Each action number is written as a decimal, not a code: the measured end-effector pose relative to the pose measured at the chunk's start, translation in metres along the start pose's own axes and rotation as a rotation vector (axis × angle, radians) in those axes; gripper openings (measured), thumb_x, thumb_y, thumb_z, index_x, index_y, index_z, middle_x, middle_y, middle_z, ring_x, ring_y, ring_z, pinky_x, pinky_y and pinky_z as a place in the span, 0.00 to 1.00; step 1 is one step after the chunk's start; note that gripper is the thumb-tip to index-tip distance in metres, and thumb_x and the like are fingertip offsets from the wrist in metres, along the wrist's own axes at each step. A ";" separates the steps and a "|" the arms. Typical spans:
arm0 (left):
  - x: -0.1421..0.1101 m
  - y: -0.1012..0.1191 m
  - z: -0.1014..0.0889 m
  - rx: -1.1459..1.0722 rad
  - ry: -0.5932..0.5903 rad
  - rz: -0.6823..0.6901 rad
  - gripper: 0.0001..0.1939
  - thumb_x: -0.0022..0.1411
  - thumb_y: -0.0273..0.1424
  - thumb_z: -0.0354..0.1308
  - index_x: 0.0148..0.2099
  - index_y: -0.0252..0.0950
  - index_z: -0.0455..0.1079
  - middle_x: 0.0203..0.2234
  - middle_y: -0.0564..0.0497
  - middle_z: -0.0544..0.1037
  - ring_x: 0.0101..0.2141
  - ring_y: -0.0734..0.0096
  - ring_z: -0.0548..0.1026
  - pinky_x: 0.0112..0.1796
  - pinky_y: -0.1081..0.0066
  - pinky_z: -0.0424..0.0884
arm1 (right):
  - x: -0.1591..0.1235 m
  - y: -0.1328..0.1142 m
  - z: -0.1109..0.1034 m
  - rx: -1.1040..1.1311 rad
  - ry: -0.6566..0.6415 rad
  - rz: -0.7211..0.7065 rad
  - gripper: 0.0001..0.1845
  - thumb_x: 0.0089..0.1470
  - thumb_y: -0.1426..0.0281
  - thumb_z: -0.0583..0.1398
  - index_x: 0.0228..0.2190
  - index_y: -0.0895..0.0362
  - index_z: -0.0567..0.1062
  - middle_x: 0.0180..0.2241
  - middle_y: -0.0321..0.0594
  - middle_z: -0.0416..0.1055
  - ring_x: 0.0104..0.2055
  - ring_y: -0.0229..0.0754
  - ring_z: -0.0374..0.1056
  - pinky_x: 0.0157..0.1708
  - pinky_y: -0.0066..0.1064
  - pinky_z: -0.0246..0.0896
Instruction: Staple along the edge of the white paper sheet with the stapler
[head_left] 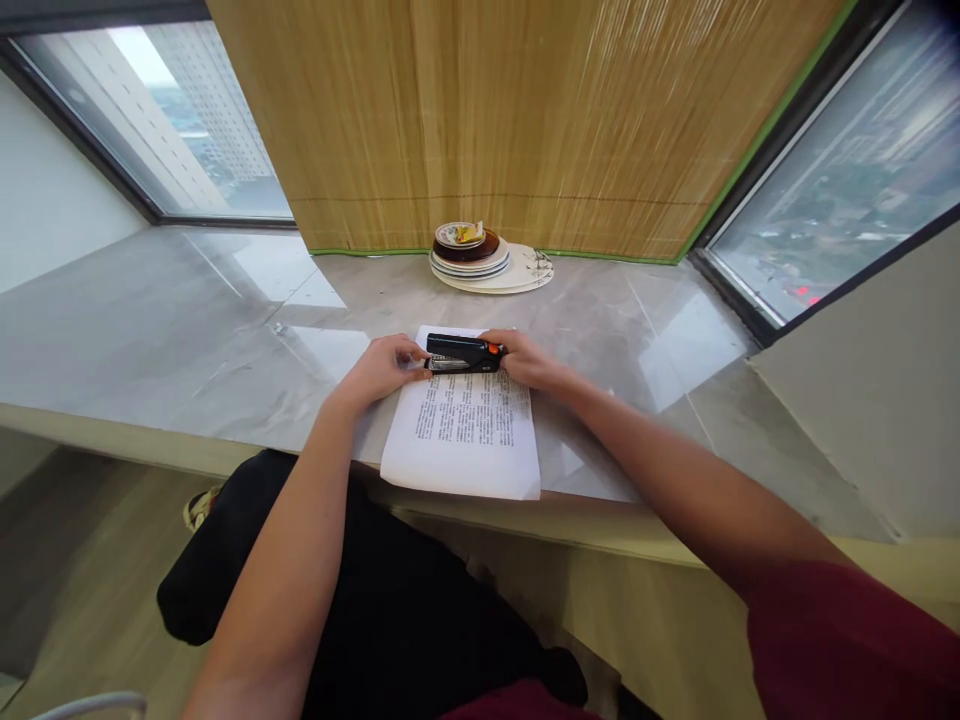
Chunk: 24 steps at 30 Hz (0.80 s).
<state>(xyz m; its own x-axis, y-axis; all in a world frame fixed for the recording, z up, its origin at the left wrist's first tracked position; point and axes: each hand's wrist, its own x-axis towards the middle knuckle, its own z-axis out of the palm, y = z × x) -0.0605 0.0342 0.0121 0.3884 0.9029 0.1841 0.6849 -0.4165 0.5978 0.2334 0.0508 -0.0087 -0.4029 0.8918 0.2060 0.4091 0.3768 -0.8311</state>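
A black stapler (463,354) with an orange part near its right end lies crosswise over a printed sheet of paper (461,450). My right hand (523,358) grips the stapler's right end. At the other end, my left hand (386,368) pinches the tip with thumb and fingers. A metal strip shows between the stapler's upper and lower arms. The paper's near edge overhangs the ledge slightly, and its far part is partly covered by the stapler and my hands. Whether there is more than one sheet, I cannot tell.
A stack of plates (471,262) with a small yellow item on top stands behind the paper on the grey marble ledge (187,350). A bamboo blind (510,130) hangs at the back, between two windows. My legs are below the ledge's front edge.
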 end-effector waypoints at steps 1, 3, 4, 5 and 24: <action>0.000 0.000 0.000 0.000 0.000 -0.001 0.13 0.55 0.39 0.72 0.41 0.38 0.83 0.38 0.48 0.82 0.37 0.62 0.76 0.45 0.59 0.75 | -0.001 -0.002 -0.001 0.005 0.025 0.004 0.29 0.45 0.79 0.53 0.45 0.58 0.84 0.45 0.43 0.83 0.50 0.52 0.75 0.54 0.42 0.70; 0.000 0.001 -0.001 0.001 -0.005 0.001 0.12 0.55 0.38 0.72 0.40 0.38 0.83 0.38 0.48 0.81 0.36 0.63 0.76 0.44 0.59 0.75 | -0.002 -0.005 -0.003 0.043 0.061 -0.002 0.30 0.46 0.76 0.51 0.47 0.58 0.83 0.47 0.44 0.83 0.48 0.51 0.75 0.50 0.40 0.71; 0.000 0.002 -0.001 0.002 -0.006 0.002 0.13 0.55 0.38 0.72 0.40 0.38 0.83 0.38 0.48 0.81 0.36 0.63 0.76 0.44 0.60 0.75 | -0.003 -0.007 -0.004 0.069 0.065 -0.010 0.29 0.46 0.74 0.51 0.47 0.58 0.83 0.47 0.44 0.83 0.47 0.51 0.75 0.49 0.40 0.70; 0.000 0.002 -0.002 0.001 -0.007 0.001 0.13 0.55 0.39 0.72 0.40 0.38 0.82 0.38 0.48 0.81 0.36 0.63 0.75 0.44 0.60 0.74 | -0.004 -0.009 -0.004 0.095 0.062 -0.019 0.28 0.46 0.73 0.52 0.45 0.58 0.84 0.45 0.44 0.83 0.46 0.51 0.74 0.50 0.41 0.69; 0.002 0.000 0.004 0.000 0.021 -0.008 0.15 0.51 0.37 0.74 0.39 0.35 0.81 0.36 0.48 0.80 0.37 0.62 0.75 0.44 0.62 0.70 | -0.004 -0.003 0.001 0.038 -0.040 -0.150 0.19 0.60 0.70 0.53 0.49 0.50 0.77 0.51 0.40 0.79 0.55 0.52 0.71 0.63 0.50 0.60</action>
<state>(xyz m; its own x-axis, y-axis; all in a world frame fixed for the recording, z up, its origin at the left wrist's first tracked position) -0.0573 0.0356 0.0095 0.3699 0.9082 0.1958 0.6880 -0.4093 0.5993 0.2324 0.0461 -0.0075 -0.4893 0.8155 0.3090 0.3112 0.4943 -0.8117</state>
